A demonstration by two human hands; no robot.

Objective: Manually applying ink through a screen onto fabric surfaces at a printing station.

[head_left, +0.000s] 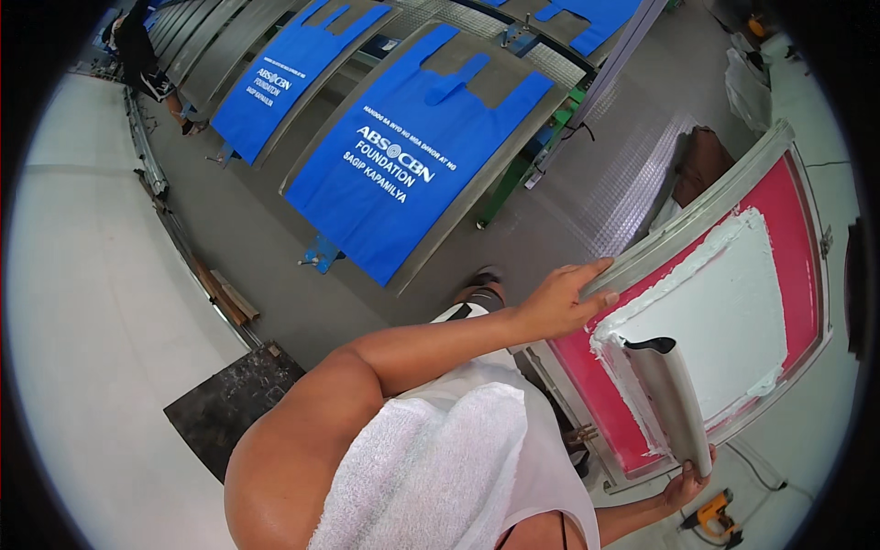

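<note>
My left hand grips the metal edge of a screen frame at the right, its fingers on the rail and thumb beside the pink mesh. A patch of thick white ink, with ridged edges, covers much of the mesh. My right hand is closed on the lower end of a long squeegee with a dark blade, lying along the left side of the ink. A white towel is draped over my body.
Blue bags with white print lie on tilted metal platens ahead. Another person stands at upper left. A dark board, metal rails, a green stand, a yellow-black tool with cable and plastic-wrapped items surround me.
</note>
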